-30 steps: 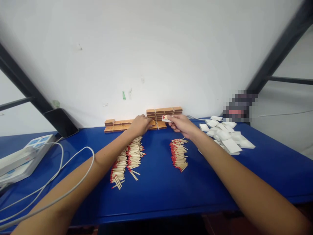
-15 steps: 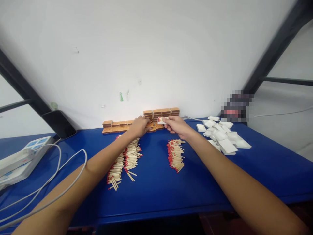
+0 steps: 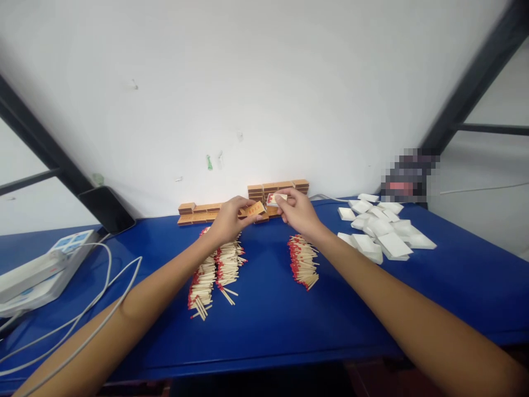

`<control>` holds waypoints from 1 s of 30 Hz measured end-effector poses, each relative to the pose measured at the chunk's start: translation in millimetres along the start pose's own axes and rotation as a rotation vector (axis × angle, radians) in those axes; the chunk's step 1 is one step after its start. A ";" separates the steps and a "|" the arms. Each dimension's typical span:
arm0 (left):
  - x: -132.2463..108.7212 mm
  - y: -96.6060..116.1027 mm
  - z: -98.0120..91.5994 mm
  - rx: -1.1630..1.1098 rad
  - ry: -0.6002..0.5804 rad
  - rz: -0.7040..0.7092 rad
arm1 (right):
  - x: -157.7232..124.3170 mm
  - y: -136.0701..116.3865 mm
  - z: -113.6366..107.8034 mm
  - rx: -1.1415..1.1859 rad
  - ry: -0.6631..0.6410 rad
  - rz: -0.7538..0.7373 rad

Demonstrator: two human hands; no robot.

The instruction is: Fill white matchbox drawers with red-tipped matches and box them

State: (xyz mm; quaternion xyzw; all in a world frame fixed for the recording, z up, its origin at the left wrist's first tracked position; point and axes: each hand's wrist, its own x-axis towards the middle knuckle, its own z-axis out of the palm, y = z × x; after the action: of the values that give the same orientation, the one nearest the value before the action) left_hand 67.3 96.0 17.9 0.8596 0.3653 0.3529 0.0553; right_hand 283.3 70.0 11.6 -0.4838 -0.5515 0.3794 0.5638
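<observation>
Between the thumb and fingers of my left hand (image 3: 230, 218) is an orange matchbox sleeve (image 3: 255, 209), tilted a little. My right hand (image 3: 301, 212) pinches a white matchbox tray (image 3: 276, 199) with red-tipped matches in it, just right of the sleeve and slightly above it. The two pieces are close, and I cannot tell whether they touch. Behind both hands, orange matchboxes (image 3: 278, 187) stand stacked along the wall, with a lower row (image 3: 198, 212) to the left. Loose matches lie in piles below my left wrist (image 3: 228, 260) and below my right hand (image 3: 303, 262).
A heap of white trays (image 3: 378, 226) lies on the blue table (image 3: 264, 325) at the right. On the left are a power strip (image 3: 37, 270), white cables (image 3: 108, 275) and a dark phone-like slab (image 3: 106, 209) against the frame. A wall closes off the back.
My left hand has lifted an orange sleeve from the row and brought it toward the filled tray. My right hand still holds the tray. The whole view has shifted slightly.
</observation>
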 end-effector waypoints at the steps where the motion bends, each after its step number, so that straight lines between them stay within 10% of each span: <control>1: -2.7 2.7 -2.0 -0.012 0.008 -0.002 | -2.5 -0.1 3.0 0.002 -0.012 -0.025; 30: -28.2 4.2 -21.3 -0.154 0.007 -0.048 | -24.7 -2.0 21.5 -0.083 -0.283 -0.064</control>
State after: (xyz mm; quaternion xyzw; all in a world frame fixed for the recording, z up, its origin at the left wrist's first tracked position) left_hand 42.3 70.7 19.3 0.8426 0.3577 0.3816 0.1284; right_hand 259.2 48.5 5.7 -0.4307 -0.6558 0.4024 0.4717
